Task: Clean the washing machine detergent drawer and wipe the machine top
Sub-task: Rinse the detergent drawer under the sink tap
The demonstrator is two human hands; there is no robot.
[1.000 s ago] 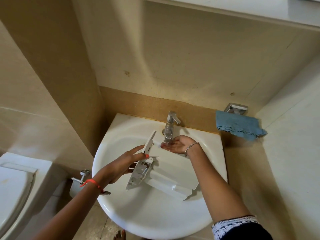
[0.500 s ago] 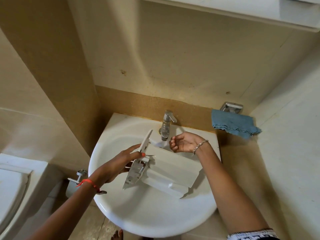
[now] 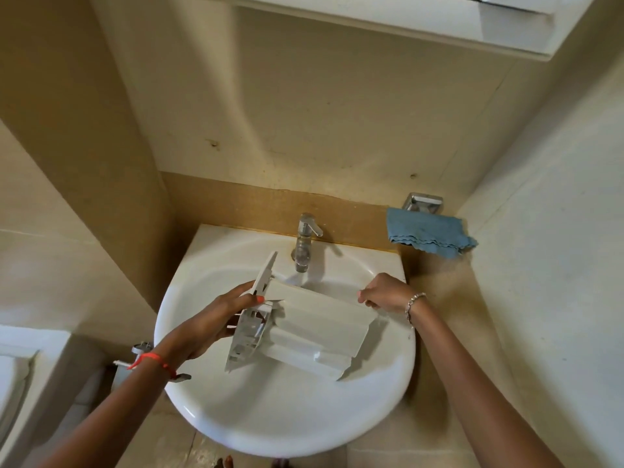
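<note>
So the drawer (image 3: 317, 332) is out of the machine and sits over the sink (image 3: 287, 427), across the middle of the bowl. Its back left corner is right under the tap (image 3: 304, 241). It's white plastic and tilted, with the front panel end pointing to the sink's left edge and the ribbed body running toward the right edge. Can't tell if the low corner touches the bowl or just hangs above it.

The left hand (image 3: 216, 319) grips the front panel end, fingers curled round it and thumb laid on the top edge. There's an orange band (image 3: 148, 359) on that wrist. The right hand (image 3: 381, 295) has its fingers bunched up and pinches the drawer's far corner, close to the sink's right edge. That wrist has a bracelet (image 3: 413, 305).

Past the sink's back right corner, a folded blue cloth (image 3: 429, 236) hangs off a chrome holder (image 3: 423, 202) on the wall. A bit of toilet (image 3: 13, 383) shows at the far left, and there's a white cabinet (image 3: 405, 25) overhead.
</note>
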